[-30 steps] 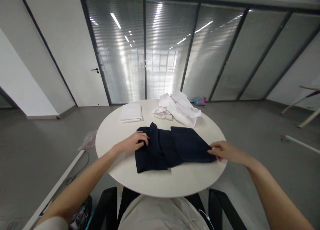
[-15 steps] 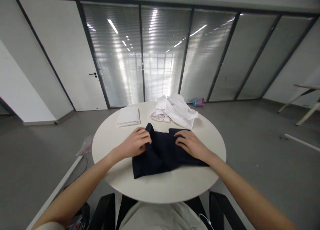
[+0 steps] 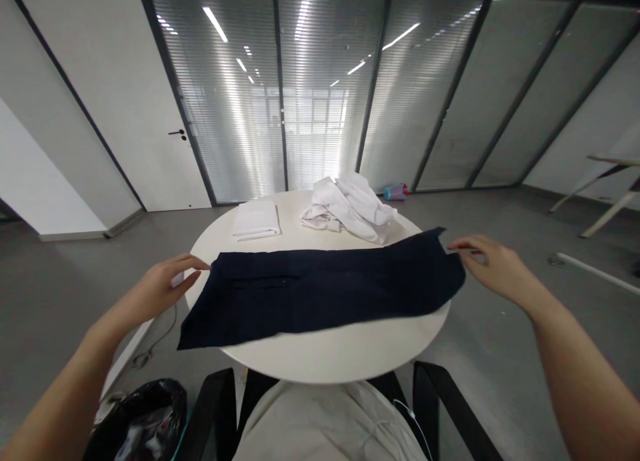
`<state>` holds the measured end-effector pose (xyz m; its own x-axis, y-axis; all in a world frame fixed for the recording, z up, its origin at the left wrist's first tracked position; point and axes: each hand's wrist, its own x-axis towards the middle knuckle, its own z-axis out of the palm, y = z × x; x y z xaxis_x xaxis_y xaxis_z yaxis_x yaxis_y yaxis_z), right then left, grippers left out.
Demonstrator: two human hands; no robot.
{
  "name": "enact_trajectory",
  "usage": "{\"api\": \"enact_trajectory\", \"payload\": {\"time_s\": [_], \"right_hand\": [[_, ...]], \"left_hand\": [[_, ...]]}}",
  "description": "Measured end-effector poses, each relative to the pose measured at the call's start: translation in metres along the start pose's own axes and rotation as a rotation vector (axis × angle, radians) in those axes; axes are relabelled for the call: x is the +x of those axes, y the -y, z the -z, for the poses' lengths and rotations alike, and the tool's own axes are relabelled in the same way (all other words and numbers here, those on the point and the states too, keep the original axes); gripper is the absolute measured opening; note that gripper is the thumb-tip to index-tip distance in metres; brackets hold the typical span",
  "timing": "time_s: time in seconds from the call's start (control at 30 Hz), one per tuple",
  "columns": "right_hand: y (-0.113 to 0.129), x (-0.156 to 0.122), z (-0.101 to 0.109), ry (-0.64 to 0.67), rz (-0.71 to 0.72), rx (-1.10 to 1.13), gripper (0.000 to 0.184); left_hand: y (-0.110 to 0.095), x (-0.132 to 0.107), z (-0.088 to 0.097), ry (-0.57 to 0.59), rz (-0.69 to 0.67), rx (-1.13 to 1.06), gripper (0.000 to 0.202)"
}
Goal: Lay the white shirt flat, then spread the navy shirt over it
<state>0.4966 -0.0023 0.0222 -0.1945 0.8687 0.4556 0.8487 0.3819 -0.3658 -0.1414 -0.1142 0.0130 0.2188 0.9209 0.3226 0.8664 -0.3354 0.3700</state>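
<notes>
A dark navy garment lies stretched out lengthwise across the round white table, its ends overhanging both sides. My left hand pinches the garment's far left corner. At the far right corner my right hand pinches the cloth between thumb and fingers. Both arms are spread wide apart.
A folded white cloth lies at the table's back left, and a crumpled white garment pile sits at the back centre. A black bag is on the floor at my left. A small bottle lies by the glass wall.
The folded dark garment has been opened out: my hands moved from its middle out to opposite ends, pulling it into a long strip across the table.
</notes>
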Motion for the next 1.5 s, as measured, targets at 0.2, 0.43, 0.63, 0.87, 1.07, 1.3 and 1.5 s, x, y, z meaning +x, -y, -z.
{"api": "enact_trajectory", "payload": {"time_s": [0.2,0.43,0.63,0.87,1.07,1.3,1.5], "right_hand": [[0.117,0.026,-0.069,0.487,0.404,0.110,0.035],[0.139,0.024,-0.087,0.513,0.451,0.030,0.019],[0.145,0.002,-0.040,0.897,0.274,0.311,0.045],[0.125,-0.002,-0.087,0.636,0.389,-0.144,0.032],[0.134,0.002,-0.104,0.573,0.409,-0.332,0.040],[0.143,0.002,-0.106,0.510,0.344,-0.408,0.052],[0.144,0.015,-0.111,0.511,0.336,-0.435,0.044]], "left_hand": [[-0.104,0.066,-0.063,0.289,-0.204,0.074,0.039],[-0.129,0.079,-0.101,0.339,-0.331,0.166,0.037],[-0.155,0.066,-0.048,0.735,-0.439,-0.284,0.040],[-0.116,0.096,-0.090,0.557,-0.375,-0.072,0.035],[-0.105,0.100,-0.110,0.391,-0.440,0.132,0.055],[-0.097,0.097,-0.118,0.280,-0.363,0.348,0.072],[-0.100,0.109,-0.113,0.227,-0.317,0.367,0.042]]}}
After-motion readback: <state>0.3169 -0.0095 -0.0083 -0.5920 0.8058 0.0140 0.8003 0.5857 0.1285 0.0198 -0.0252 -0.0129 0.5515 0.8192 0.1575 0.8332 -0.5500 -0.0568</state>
